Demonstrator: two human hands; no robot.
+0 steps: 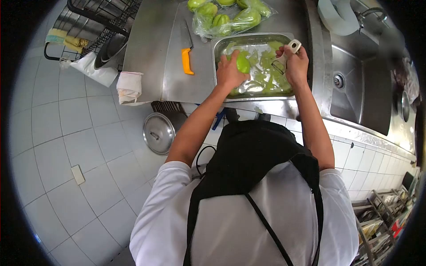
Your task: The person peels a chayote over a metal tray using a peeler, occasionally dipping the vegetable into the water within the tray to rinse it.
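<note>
My left hand (230,73) is wrapped round a green chayote (242,62) over the left side of a metal tray (253,37). In my right hand (296,62) is a vegetable peeler (293,46) with a pale handle, its blade pointing down to the left, apart from the chayote. Green peelings (266,84) lie scattered across the tray's bottom. Just behind the tray rests a clear plastic bag (253,20) of several chayotes. Left of the tray, a knife (187,60) with an orange handle lies on the steel counter.
A sink (355,97) with a tap (370,13) stands to the right, a white container (339,20) at its back. A folded cloth (129,86) hangs at the counter's left corner. Below it are a lidded pot (159,133) on the floor and a wire rack (104,20) farther left.
</note>
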